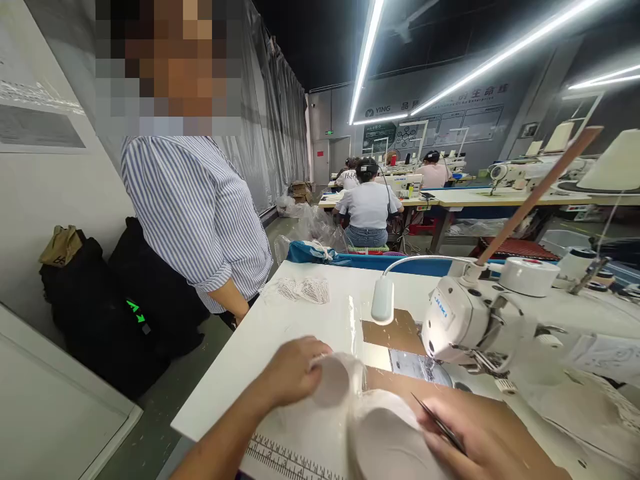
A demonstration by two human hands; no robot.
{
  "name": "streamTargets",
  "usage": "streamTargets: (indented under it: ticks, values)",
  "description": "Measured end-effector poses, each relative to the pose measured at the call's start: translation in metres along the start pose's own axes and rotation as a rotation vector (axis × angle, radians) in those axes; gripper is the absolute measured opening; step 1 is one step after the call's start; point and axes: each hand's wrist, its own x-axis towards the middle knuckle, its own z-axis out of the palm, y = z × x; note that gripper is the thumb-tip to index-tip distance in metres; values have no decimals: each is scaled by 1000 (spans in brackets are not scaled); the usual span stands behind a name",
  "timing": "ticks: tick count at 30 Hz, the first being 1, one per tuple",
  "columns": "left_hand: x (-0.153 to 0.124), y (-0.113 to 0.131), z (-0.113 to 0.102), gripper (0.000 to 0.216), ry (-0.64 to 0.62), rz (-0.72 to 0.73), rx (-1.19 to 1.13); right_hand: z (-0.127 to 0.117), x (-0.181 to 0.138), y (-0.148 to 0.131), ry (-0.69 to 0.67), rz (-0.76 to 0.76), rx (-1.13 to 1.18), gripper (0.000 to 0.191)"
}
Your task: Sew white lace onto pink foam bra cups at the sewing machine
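Pale cup at right hand, bulging bags leftward

A single head-worn camera looks forward and slightly down across a white table, with the wearer's left hand and right hand close in the lower foreground, a sewing machine near at right, a person in a striped shirt at left, and the workshop's far wall well beyond.

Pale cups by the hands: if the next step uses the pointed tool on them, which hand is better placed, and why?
Probably the right hand: it holds the pointed tool beside the right-side cup, while the left hand grips the left-side cup.
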Motion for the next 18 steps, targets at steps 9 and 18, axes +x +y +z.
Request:
streamTargets:
  ticks: [9,18]
  values:
    - [80,-102,-86,27,800,-85,360,52,160,-116,261,-371,379,24]
    - [107,-170,-25,29,490,-184,444,90,245,-63,181,-531,-119,29]
